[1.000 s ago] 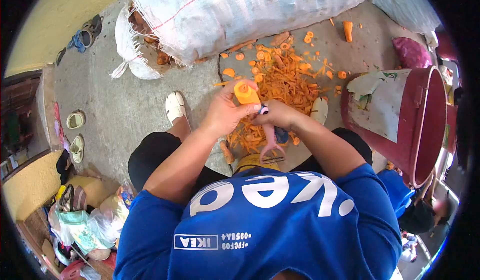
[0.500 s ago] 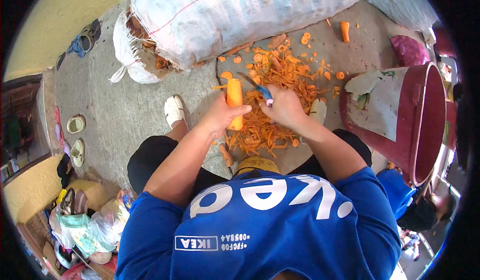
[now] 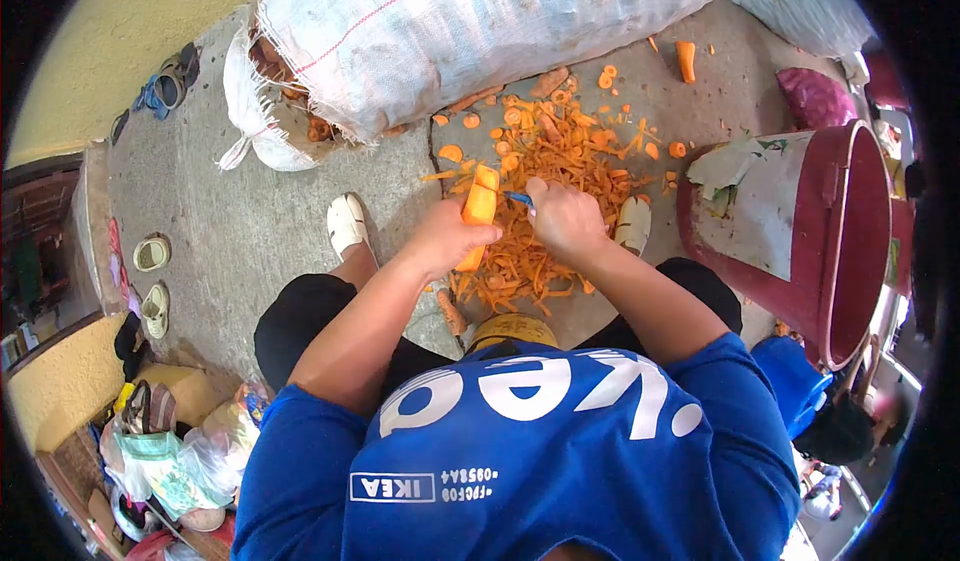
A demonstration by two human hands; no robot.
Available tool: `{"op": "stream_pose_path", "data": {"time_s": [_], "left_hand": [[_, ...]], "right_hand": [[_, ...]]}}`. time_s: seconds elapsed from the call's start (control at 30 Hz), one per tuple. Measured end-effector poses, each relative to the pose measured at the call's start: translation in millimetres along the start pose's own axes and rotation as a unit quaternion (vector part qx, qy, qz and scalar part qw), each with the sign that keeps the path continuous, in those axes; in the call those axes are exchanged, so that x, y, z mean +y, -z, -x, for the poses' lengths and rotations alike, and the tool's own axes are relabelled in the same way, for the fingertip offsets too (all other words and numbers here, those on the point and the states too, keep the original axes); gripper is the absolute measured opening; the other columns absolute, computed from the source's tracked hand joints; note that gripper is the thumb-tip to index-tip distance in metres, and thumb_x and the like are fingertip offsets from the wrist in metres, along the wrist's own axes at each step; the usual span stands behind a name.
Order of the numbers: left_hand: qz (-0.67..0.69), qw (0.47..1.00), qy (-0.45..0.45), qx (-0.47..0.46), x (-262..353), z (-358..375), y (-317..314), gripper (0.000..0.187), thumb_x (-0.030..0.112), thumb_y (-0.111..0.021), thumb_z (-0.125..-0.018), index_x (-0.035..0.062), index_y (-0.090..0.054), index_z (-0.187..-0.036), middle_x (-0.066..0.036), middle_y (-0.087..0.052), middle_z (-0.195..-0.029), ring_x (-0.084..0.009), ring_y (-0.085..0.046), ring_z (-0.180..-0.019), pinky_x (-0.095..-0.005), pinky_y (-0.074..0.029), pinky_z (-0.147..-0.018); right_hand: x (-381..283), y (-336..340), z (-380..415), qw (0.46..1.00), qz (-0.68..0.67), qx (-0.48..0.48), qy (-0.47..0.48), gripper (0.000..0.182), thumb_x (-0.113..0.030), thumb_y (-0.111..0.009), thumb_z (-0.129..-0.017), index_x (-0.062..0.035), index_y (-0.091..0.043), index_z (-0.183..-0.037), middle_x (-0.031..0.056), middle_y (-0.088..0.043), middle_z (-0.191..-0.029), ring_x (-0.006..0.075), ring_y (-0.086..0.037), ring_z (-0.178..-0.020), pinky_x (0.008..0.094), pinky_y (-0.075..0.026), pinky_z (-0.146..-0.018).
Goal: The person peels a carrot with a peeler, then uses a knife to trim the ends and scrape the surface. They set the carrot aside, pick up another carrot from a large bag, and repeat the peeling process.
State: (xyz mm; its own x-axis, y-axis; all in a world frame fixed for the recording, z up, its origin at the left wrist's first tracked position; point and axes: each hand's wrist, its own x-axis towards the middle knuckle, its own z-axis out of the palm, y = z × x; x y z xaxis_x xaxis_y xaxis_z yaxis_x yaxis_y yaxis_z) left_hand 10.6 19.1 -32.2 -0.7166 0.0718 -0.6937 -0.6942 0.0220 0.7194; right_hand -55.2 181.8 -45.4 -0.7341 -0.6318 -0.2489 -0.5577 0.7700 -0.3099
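A peeled orange carrot [image 3: 478, 213] stands nearly upright in the middle of the scene, gripped around its lower half by the left hand [image 3: 440, 241], whose fingers are curled closed about it. Just to its right the right hand [image 3: 565, 219] is closed in a fist on a small blue-handled peeling tool [image 3: 517, 199], whose tip touches the carrot's upper side.

Below and beyond both hands lies a spread heap of orange carrot peelings and round slices [image 3: 560, 151], too many to count, on the bare grey concrete floor [image 3: 250, 211]. One white shoe [image 3: 347, 221] stands left of the heap and another white shoe [image 3: 633, 223] right of it, so the hands work in the narrow gap between the knees.

At the far side one large white woven sack [image 3: 470, 21] lies on its side, its torn mouth at the left showing carrots; it closes the heap in. At the right one big dark-red plastic barrel [image 3: 830, 231] stands near the elbow. The open floor is to the left, up to a yellow wall [image 3: 130, 21] with several sandals [image 3: 150, 251] scattered along it.
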Motion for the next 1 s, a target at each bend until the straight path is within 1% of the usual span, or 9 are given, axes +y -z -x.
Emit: {"op": "stream_pose_path", "data": {"time_s": [0.13, 0.23, 0.27, 0.37, 0.47, 0.57, 0.67, 0.87, 1.0], "left_hand": [[0.135, 0.988, 0.004, -0.075, 8.0, 7.5, 0.0, 0.017, 0.009, -0.061, -0.065, 0.0026, -0.051, -0.077, -0.003, -0.051, -0.065, -0.0117, -0.051, -0.059, -0.0255, -0.042, -0.051], [0.172, 0.959, -0.087, -0.206, 28.2, 24.9, -1.5, 0.018, 0.01, -0.061, -0.065, 0.0042, -0.051, -0.078, -0.001, -0.05, -0.065, -0.0116, -0.051, -0.058, -0.0251, -0.042, -0.052], [0.136, 0.97, -0.091, -0.182, 23.5, 19.3, 3.8, 0.024, 0.009, -0.062, -0.063, 0.0049, -0.048, -0.082, -0.004, -0.051, -0.072, -0.0138, -0.052, -0.064, -0.0263, -0.042, -0.058], [0.164, 0.967, -0.131, -0.142, 21.1, 17.5, 2.8, 0.03, 0.009, -0.062, -0.064, 0.0044, -0.047, -0.089, -0.003, -0.05, -0.077, -0.0132, -0.051, -0.07, -0.0262, -0.042, -0.064], [0.13, 0.979, -0.101, -0.123, 18.6, 16.8, 3.6, 0.034, 0.012, -0.064, -0.065, 0.0063, -0.047, -0.094, 0.0, -0.05, -0.08, -0.0079, -0.048, -0.076, -0.0225, -0.039, -0.068], [0.022, 0.989, -0.13, -0.066, 14.4, 15.0, 3.0, 0.043, 0.013, -0.065, -0.064, 0.0052, -0.044, -0.101, 0.0, -0.051, -0.083, -0.0096, -0.047, -0.078, -0.0228, -0.039, -0.069], [-0.013, 0.992, -0.122, -0.015, 17.2, 10.9, 1.1, 0.041, 0.01, -0.064, -0.065, 0.0007, -0.044, -0.099, -0.003, -0.05, -0.081, -0.01, -0.048, -0.073, -0.0236, -0.04, -0.064], [-0.051, 0.996, -0.076, -0.002, 1.7, -3.2, 5.7, 0.036, 0.01, -0.061, -0.066, -0.0013, -0.046, -0.096, -0.003, -0.051, -0.077, -0.0088, -0.047, -0.066, -0.022, -0.04, -0.06], [-0.1, 0.991, -0.093, 0.002, 5.5, -1.0, 4.3, 0.033, 0.01, -0.061, -0.066, -0.0012, -0.046, -0.094, -0.004, -0.051, -0.075, -0.0098, -0.049, -0.065, -0.0229, -0.041, -0.058]], "right_hand": [[6.2, -1.9, -0.8, 0.998, 0.028, -0.042, -0.04, 0.012, -0.011, -0.048, -0.069, -0.0028, -0.046, -0.077, 0.0143, -0.055, -0.066, 0.0287, -0.056, -0.063, 0.0388, -0.043, -0.051], [25.9, -5.5, -7.5, 0.987, 0.019, -0.124, -0.101, 0.013, -0.009, -0.042, -0.071, -0.0006, -0.048, -0.08, 0.0157, -0.056, -0.071, 0.0293, -0.057, -0.066, 0.0396, -0.044, -0.054], [29.7, -7.3, -10.3, 0.981, 0.015, -0.157, -0.116, 0.015, -0.007, -0.039, -0.072, 0.0002, -0.049, -0.081, 0.0163, -0.056, -0.073, 0.0295, -0.057, -0.067, 0.04, -0.045, -0.055], [18.1, 15.8, -9.9, 0.986, -0.003, -0.122, -0.115, 0.016, -0.007, -0.039, -0.072, 0.0002, -0.048, -0.083, 0.0156, -0.057, -0.071, 0.0309, -0.056, -0.067, 0.04, -0.045, -0.056], [15.2, 20.0, -14.9, 0.991, -0.006, -0.079, -0.107, 0.016, -0.009, -0.041, -0.072, 0.0002, -0.047, -0.084, 0.0152, -0.056, -0.071, 0.0311, -0.056, -0.065, 0.0393, -0.044, -0.054], [8.8, 28.9, -9.6, 0.997, -0.053, 0.034, -0.036, 0.016, -0.013, -0.045, -0.072, -0.0012, -0.045, -0.082, 0.0144, -0.055, -0.068, 0.03, -0.055, -0.062, 0.0389, -0.043, -0.052], [-1.8, 35.9, -0.9, 0.989, -0.097, 0.104, 0.034, 0.017, -0.016, -0.05, -0.069, -0.0027, -0.044, -0.077, 0.0135, -0.054, -0.065, 0.029, -0.054, -0.06, 0.0381, -0.043, -0.049], [-2.7, 23.6, 5.9, 0.993, -0.063, 0.071, 0.073, 0.015, -0.015, -0.05, -0.068, -0.0028, -0.043, -0.073, 0.0139, -0.052, -0.063, 0.0282, -0.054, -0.057, 0.0374, -0.043, -0.047], [4.8, 10.2, 3.5, 0.996, 0.018, 0.072, 0.055, 0.009, -0.011, -0.045, -0.068, -0.0024, -0.044, -0.072, 0.0139, -0.052, -0.063, 0.027, -0.054, -0.058, 0.0364, -0.044, -0.046]]}}
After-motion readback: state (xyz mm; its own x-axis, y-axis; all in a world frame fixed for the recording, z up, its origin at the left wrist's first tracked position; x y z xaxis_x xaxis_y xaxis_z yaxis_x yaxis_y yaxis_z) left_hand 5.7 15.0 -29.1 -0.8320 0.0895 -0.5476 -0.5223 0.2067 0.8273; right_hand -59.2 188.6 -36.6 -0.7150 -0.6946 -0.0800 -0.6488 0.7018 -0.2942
